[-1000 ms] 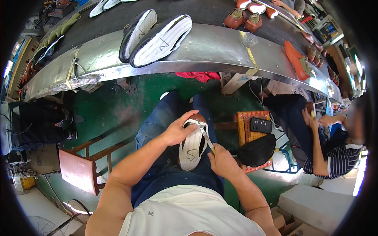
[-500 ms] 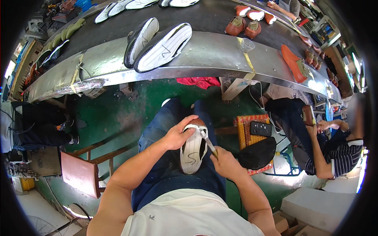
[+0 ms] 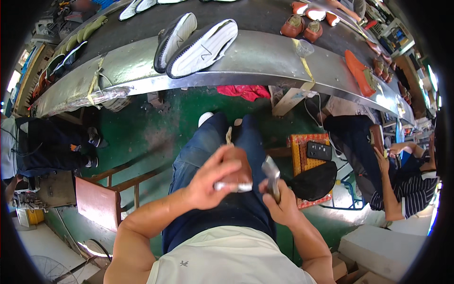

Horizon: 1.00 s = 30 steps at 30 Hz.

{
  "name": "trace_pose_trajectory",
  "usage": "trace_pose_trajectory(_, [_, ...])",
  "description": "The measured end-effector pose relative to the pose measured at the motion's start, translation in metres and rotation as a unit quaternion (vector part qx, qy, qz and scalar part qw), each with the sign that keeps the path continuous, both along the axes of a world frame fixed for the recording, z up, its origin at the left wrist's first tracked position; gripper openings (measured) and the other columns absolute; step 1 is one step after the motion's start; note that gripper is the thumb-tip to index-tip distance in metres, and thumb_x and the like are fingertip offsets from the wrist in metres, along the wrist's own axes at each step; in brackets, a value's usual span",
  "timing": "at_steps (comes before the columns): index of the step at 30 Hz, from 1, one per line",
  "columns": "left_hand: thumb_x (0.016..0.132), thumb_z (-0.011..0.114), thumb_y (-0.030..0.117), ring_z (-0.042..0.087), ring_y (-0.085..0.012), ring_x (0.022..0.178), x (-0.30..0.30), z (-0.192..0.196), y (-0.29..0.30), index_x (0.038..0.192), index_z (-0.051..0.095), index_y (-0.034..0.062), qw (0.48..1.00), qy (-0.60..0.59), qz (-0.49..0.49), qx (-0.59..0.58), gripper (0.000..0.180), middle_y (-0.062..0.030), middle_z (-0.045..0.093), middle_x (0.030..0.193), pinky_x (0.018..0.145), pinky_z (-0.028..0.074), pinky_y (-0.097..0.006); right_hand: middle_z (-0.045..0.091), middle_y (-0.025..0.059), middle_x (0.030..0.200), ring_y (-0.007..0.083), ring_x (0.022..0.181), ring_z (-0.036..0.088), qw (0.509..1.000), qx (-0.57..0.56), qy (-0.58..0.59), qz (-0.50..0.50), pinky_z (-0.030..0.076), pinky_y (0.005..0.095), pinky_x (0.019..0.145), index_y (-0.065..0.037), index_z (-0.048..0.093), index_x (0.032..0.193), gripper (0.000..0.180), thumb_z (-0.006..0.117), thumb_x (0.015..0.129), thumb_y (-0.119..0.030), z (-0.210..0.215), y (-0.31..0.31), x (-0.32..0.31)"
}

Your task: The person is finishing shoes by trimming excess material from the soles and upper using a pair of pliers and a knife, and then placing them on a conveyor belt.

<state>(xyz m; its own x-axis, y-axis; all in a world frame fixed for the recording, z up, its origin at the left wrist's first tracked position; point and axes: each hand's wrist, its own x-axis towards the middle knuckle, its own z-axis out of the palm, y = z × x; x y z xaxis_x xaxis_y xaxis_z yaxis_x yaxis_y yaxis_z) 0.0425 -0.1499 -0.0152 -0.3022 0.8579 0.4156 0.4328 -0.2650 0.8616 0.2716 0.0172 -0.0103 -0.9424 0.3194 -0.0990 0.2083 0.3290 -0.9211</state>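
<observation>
My left hand (image 3: 206, 183) is wrapped round a shoe (image 3: 241, 169) above my lap. Its brown upper shows, with a pale edge low down near my fingers; motion blurs it, and my hand hides part of it. My right hand (image 3: 283, 202) grips a metal-headed hand tool (image 3: 271, 171), its silver head pointing up and away from me. The blur leaves its exact kind unclear. The tool stands to the right of the shoe, apart from it.
Ahead runs a metal-edged bench (image 3: 137, 78) bearing dark shoes with white undersides (image 3: 203, 49) and orange-brown shoes (image 3: 359, 73). A stool (image 3: 98, 202) stands left. At right are a phone (image 3: 319, 151), a black cloth item (image 3: 312, 181) and a seated person (image 3: 402, 189) holding a shoe.
The shoe has turned from its white underside to its brown upper. The tool has come away from the shoe's edge and moved right, and my view has shifted slightly.
</observation>
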Motion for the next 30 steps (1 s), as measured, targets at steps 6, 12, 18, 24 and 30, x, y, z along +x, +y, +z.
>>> trace_pose_trajectory(6, [0.074,0.088,0.013,0.055,-0.0372,0.123,0.044,-0.028,-0.033,0.123,0.072,0.0126,0.982,0.168,0.071,0.052,0.052,-0.0144,0.055,0.141,0.1,0.049,-0.047,0.067,0.0159,0.115,0.0332,0.101,0.067,0.982,0.014,0.174,-0.077,0.052,0.0418,0.091,-0.003,0.055,0.119,0.036,0.075,0.09,-0.012,-0.01,-0.036,-0.046])
trace_pose_trajectory(12, [0.07,0.09,0.02,0.057,-0.029,0.122,0.046,-0.037,-0.039,0.114,0.076,0.0134,0.971,0.219,0.073,0.069,0.048,-0.005,0.063,0.134,0.09,0.049,-0.04,0.065,0.0127,0.106,0.032,0.095,0.065,0.95,0.069,0.304,-0.027,0.052,0.0425,0.087,-0.006,0.053,0.114,0.039,0.078,0.084,-0.003,-0.033,-0.037,-0.041])
trace_pose_trajectory(18, [0.071,0.09,0.018,0.057,-0.0326,0.123,0.044,-0.044,-0.035,0.116,0.075,0.0135,0.976,0.194,0.068,0.065,0.047,-0.0077,0.061,0.135,0.094,0.049,-0.043,0.065,0.014,0.11,0.0346,0.1,0.065,0.96,0.054,0.273,-0.02,0.053,0.0435,0.087,-0.006,0.055,0.11,0.04,0.081,0.079,0.0,-0.033,-0.031,-0.046])
trace_pose_trajectory(24, [0.075,0.089,0.013,0.035,-0.0488,0.146,0.029,-0.095,-0.025,0.157,0.027,0.0043,0.993,-0.006,0.061,-0.099,0.103,-0.0291,0.032,0.158,0.117,0.037,-0.047,0.065,0.0181,0.122,0.0299,0.107,0.068,0.994,0.012,0.096,-0.048,0.053,0.0364,0.09,-0.003,0.054,0.13,0.045,0.073,0.094,-0.024,-0.025,-0.005,-0.061])
trace_pose_trajectory(30, [0.084,0.082,0.012,0.05,-0.0331,0.139,0.007,-0.046,0.005,0.158,0.025,0.0013,0.975,-0.131,0.056,-0.171,0.094,-0.0228,0.05,0.148,0.114,0.041,-0.04,0.065,0.0151,0.119,0.0224,0.109,0.065,0.992,-0.073,0.061,-0.087,0.05,0.0371,0.096,0.001,0.052,0.128,0.075,0.088,0.076,-0.039,-0.015,0.03,-0.085])
